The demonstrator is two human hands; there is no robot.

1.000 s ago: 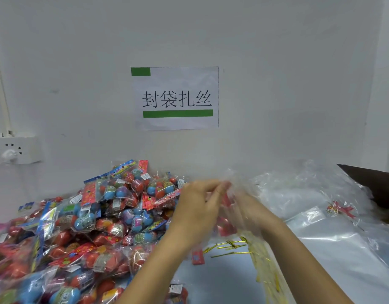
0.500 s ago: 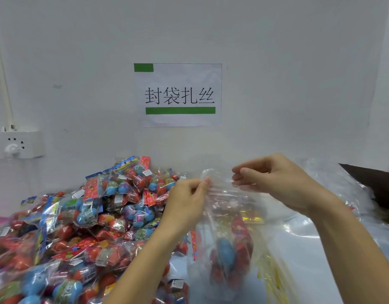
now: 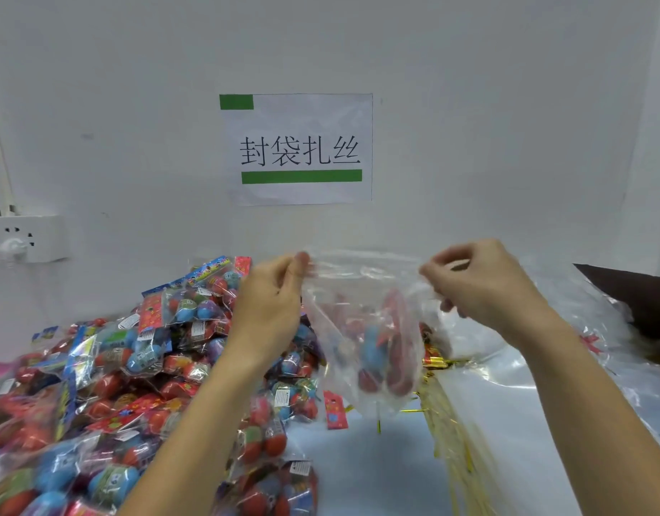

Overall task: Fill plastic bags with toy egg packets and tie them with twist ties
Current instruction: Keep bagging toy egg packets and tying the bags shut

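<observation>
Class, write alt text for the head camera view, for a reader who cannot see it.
Two hands hold a clear plastic bag of toy egg packets up by its top corners, the left hand and right hand each pinching one. A heap of egg packets lies at left, gold twist ties at right, and a paper sign hangs on the wall.

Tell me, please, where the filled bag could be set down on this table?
Bare table lies in front, between the egg packet pile and the gold twist ties. The left is crowded with packets; the right holds loose plastic bags.

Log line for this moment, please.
left hand pinches bag edge | right hand pinches other edge | clear bag lifted, egg packets inside | untied
</observation>
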